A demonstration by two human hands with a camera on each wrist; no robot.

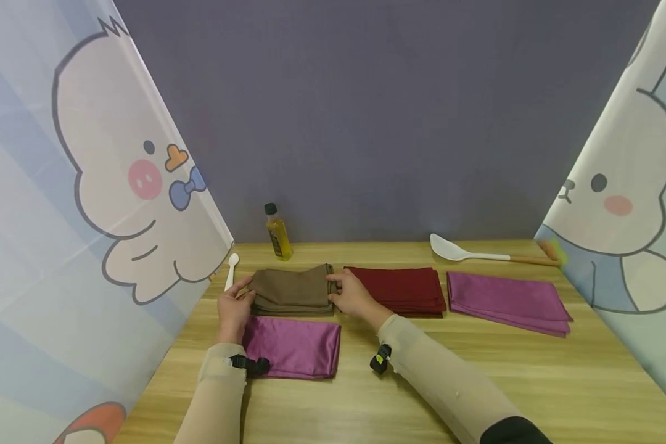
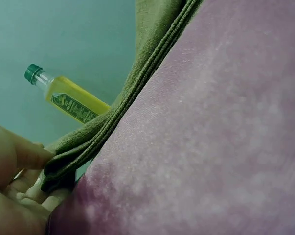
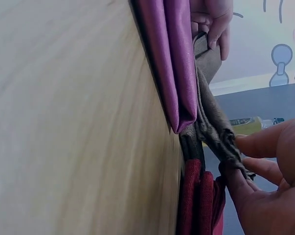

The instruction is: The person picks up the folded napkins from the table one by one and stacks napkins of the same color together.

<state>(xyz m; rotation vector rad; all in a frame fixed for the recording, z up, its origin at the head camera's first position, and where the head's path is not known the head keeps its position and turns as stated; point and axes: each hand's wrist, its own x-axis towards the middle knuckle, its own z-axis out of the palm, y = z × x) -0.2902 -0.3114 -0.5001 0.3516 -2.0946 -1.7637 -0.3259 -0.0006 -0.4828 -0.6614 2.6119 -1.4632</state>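
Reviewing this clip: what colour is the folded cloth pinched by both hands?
Plain olive-brown; the folded cloth shows best in the head view.

Rear wall (image 1: 366, 123) is plain dark grey and meets the far edge of a light wood-grain tabletop (image 1: 322, 410). Left panel (image 1: 28, 246) and right panel (image 1: 657, 364) are pale, printed with large cartoon animals. Lighting appears diffuse.

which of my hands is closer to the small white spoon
Left. Your left hand is beside the small white spoon, pinching one end of the brown cloth; your right hand is farther right, pinching the other end.
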